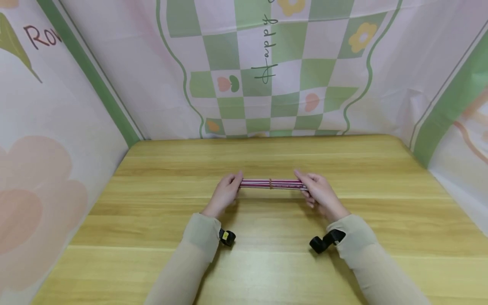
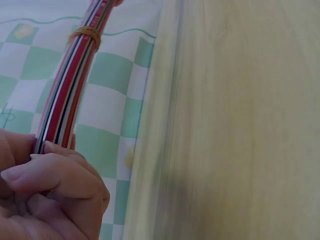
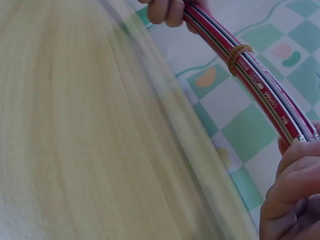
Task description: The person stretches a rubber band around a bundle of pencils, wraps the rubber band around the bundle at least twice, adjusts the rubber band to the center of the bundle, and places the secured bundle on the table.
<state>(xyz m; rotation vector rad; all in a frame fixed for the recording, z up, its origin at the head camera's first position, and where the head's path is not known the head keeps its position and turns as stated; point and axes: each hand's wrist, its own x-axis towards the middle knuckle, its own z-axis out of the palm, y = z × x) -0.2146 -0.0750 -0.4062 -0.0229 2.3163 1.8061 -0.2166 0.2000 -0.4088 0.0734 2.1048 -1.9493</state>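
Observation:
A bundle of red striped pencils (image 1: 255,183) is stretched level between both hands above the table. A tan rubber band (image 3: 237,59) wraps round its middle. My left hand (image 1: 225,192) pinches the bundle's left end between thumb and fingers; the left wrist view shows those curled fingers (image 2: 65,175) close up. At the other end my right hand (image 1: 318,192) grips the pencils, near their metal ferrules (image 3: 306,139). Printed lettering, including "HB", shows on one pencil in the right wrist view.
A wooden table (image 1: 267,262) lies beneath the hands. Behind it hangs a curtain (image 1: 255,106) with green checks and flowers, and more printed cloth (image 1: 57,127) borders the sides. Black wrist cameras (image 1: 322,242) sit at both cuffs.

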